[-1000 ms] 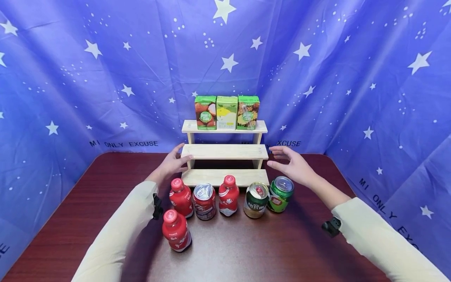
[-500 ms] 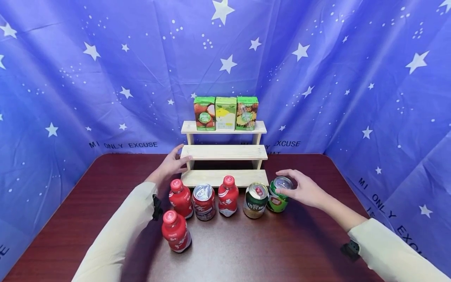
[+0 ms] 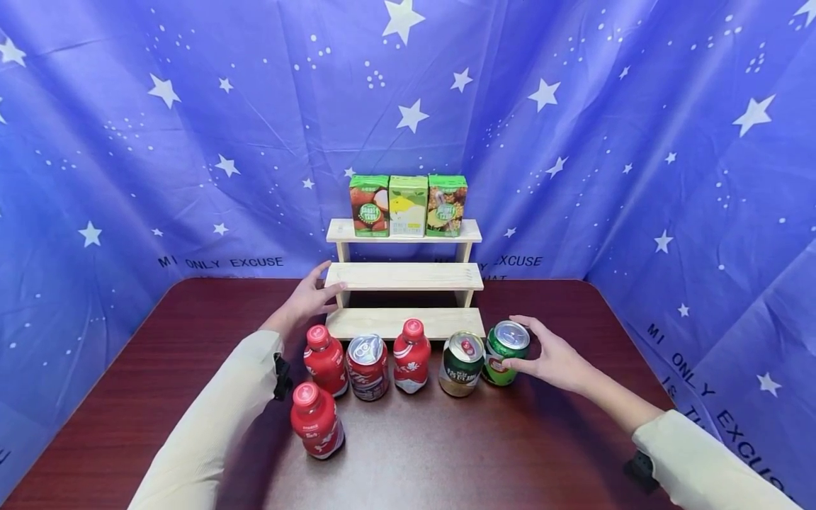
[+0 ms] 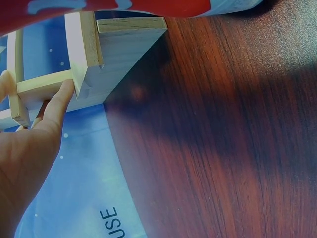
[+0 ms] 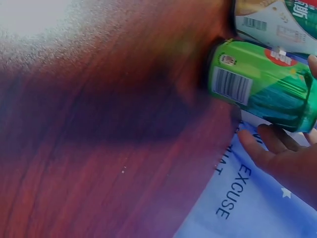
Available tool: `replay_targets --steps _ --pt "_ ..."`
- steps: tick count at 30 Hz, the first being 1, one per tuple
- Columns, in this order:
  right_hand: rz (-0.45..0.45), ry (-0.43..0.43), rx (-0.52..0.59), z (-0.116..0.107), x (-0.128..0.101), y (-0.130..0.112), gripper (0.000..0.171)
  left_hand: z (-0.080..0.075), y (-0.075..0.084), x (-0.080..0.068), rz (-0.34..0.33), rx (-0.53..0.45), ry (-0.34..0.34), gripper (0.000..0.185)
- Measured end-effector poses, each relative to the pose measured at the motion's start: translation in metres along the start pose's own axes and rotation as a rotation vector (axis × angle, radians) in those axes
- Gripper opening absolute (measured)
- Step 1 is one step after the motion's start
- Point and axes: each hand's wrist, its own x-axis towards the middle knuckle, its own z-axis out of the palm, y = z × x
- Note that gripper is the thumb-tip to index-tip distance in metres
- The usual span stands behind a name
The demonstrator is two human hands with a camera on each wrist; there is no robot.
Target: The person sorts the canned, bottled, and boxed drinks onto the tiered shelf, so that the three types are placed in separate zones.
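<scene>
My left hand (image 3: pixel 324 280) (image 4: pixel 34 144) rests with straight fingers against the left end of the middle step of a three-step wooden rack (image 3: pixel 404 276) (image 4: pixel 119 54). My right hand (image 3: pixel 534 347) (image 5: pixel 282 153) curls round a bright green can (image 3: pixel 503 350) (image 5: pixel 257 87) at the right end of a row of drinks, thumb on its front and fingers behind. The can stands on the dark wooden table (image 3: pixel 446 446).
In the row are a dark green can (image 3: pixel 463 363), a red can (image 3: pixel 367 365) and two red bottles (image 3: pixel 325 358) (image 3: pixel 411 354); a third red bottle (image 3: pixel 315 421) stands nearer. Three juice cartons (image 3: pixel 408 205) fill the top step. Blue starred cloth surrounds the table.
My right hand has dropped from beside the rack's right end down to the green can and closed round it. The left hand has stayed on the rack.
</scene>
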Motion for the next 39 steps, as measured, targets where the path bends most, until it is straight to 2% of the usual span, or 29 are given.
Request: replay_targets --steps 12,19,30,39 --pt "0.075 0.105 0.123 0.027 -0.003 0.004 0.083 -0.002 -0.002 -0.002 0.001 0.013 0.001 0.076" --pt "0.118 0.157 0.144 0.034 -0.004 0.002 0.083 -0.001 -0.003 -0.002 0.000 0.009 0.002 0.076" --pt "0.154 0.181 0.130 0.032 -0.002 0.004 0.081 0.001 -0.001 -0.001 -0.003 0.003 0.003 0.076" --pt "0.167 0.192 0.103 0.019 -0.001 0.001 0.080 0.000 0.002 0.000 -0.006 0.009 -0.002 0.076"
